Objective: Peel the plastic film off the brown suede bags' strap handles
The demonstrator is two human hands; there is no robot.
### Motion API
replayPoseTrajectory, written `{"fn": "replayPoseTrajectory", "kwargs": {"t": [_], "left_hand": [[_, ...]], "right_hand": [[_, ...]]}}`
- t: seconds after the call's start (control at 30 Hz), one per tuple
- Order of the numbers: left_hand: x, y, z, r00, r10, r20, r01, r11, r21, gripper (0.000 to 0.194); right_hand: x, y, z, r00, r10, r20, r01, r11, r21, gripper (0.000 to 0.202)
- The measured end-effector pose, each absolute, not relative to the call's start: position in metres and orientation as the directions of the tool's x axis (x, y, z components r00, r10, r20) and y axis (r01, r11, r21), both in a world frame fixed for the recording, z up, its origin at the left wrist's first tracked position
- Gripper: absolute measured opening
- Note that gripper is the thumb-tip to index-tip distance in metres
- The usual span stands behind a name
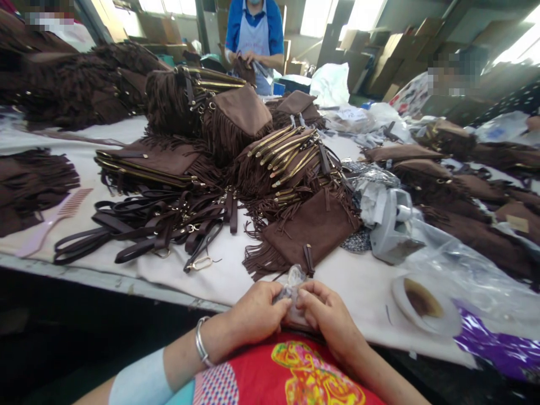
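Observation:
Close to my body, at the table's front edge, my left hand (258, 310) and my right hand (328, 314) meet with fingers pinched. Between them is a crumpled piece of clear plastic wrap (296, 274), lying against a brown bag (296, 319) that my fingers partly cover. What exactly the fingertips grip inside the plastic is hidden. Just beyond them a brown fringed pouch (312, 230) lies flat, its short strap tab (308, 260) pointing toward my hands.
Dark wrist straps (169, 222) are heaped left of centre, near a pink comb (57, 219). Fringed bags with gold zips (287, 152) pile up behind. At right stand a tape dispenser (394, 225) and a tape roll (426, 304). Across the table a person (255, 34) handles a brown item.

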State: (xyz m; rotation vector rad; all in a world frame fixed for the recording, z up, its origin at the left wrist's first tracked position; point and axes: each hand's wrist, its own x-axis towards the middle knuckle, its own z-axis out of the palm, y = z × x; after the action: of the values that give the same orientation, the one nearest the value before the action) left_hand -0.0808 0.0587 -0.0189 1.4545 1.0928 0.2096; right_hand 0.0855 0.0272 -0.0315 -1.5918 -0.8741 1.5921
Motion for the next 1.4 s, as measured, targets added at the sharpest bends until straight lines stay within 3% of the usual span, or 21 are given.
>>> {"fn": "replayPoseTrajectory", "kwargs": {"t": [0.1,0.17,0.27,0.4,0.57,0.67,0.77,0.87,0.97,1.13,1.27,1.4], "left_hand": [[-0.081,0.058,-0.024,0.519,0.808,-0.278,0.605,-0.118,0.787,0.020],[-0.082,0.058,-0.027,0.536,0.811,-0.235,0.643,-0.212,0.736,0.021],[-0.082,0.056,-0.028,0.549,0.805,-0.226,0.668,-0.260,0.698,0.024],[-0.083,0.055,-0.025,0.529,0.816,-0.233,0.702,-0.267,0.660,0.023],[-0.083,0.055,-0.025,0.519,0.819,-0.245,0.711,-0.255,0.655,0.023],[-0.082,0.055,-0.028,0.527,0.816,-0.239,0.711,-0.269,0.649,0.023],[-0.083,0.055,-0.030,0.548,0.806,-0.225,0.682,-0.275,0.678,0.023],[-0.084,0.055,-0.030,0.545,0.808,-0.223,0.669,-0.259,0.697,0.024],[-0.085,0.055,-0.029,0.527,0.820,-0.222,0.677,-0.247,0.693,0.029],[-0.082,0.056,-0.029,0.507,0.832,-0.227,0.628,-0.176,0.758,0.035],[-0.078,0.056,-0.029,0.494,0.803,-0.334,0.500,0.052,0.865,0.040],[-0.077,0.057,-0.025,0.449,0.762,-0.466,0.351,0.330,0.876,0.040]], "right_hand": [[0.089,0.031,-0.025,0.047,0.886,-0.462,0.093,-0.464,-0.881,0.038],[0.088,0.035,-0.022,0.071,0.905,-0.419,0.214,-0.424,-0.880,0.036],[0.083,0.040,-0.021,0.125,0.907,-0.402,0.308,-0.420,-0.853,0.031],[0.083,0.038,-0.031,0.146,0.884,-0.444,0.182,-0.465,-0.866,0.023],[0.087,0.031,-0.032,0.153,0.868,-0.472,0.112,-0.489,-0.865,0.029],[0.086,0.035,-0.024,0.150,0.932,-0.331,0.320,-0.363,-0.875,0.033],[0.082,0.043,-0.018,0.090,0.972,-0.218,0.596,-0.228,-0.770,0.029],[0.080,0.050,-0.021,0.092,0.978,-0.189,0.687,-0.199,-0.698,0.021],[0.079,0.051,-0.025,0.101,0.958,-0.268,0.593,-0.274,-0.757,0.019],[0.079,0.042,-0.029,0.142,0.859,-0.492,0.264,-0.511,-0.818,0.022],[0.077,0.032,-0.033,0.129,0.832,-0.540,0.085,-0.552,-0.830,0.025],[0.076,0.027,-0.039,0.116,0.810,-0.575,-0.014,-0.578,-0.816,0.027]]}}
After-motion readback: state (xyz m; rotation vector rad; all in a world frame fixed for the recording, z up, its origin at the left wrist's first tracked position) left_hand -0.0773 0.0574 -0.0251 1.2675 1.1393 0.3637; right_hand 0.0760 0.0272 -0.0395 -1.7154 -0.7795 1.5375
